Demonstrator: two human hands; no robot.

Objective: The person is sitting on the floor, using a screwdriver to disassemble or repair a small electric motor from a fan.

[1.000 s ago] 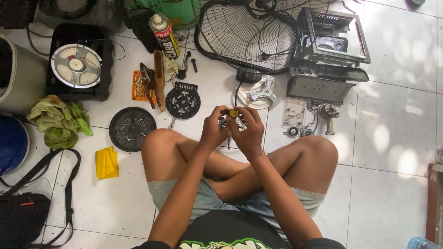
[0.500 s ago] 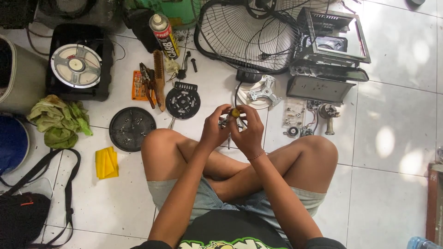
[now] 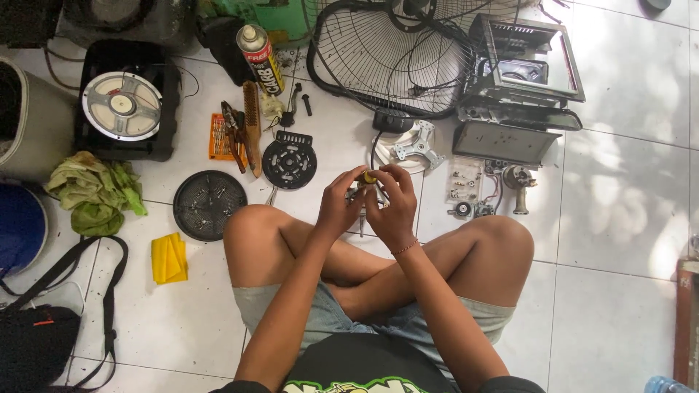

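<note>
Fingers of our left hand (image 3: 341, 206) and right hand (image 3: 391, 207) are curling together, pinching a small metal part (image 3: 362, 193) above our crossed legs (image 3: 378, 255).

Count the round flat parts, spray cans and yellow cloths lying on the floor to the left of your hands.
Round flat black metal discs: 2, the mesh plate and the slotted motor cover
Yellow-labelled spray can: 1
Folded yellow cloth: 1
Total: 4

The single head view looks almost straight down from above the crossed legs (image 3: 378, 255). The fan guard (image 3: 393, 58) lies beyond them, fairly near.
</note>
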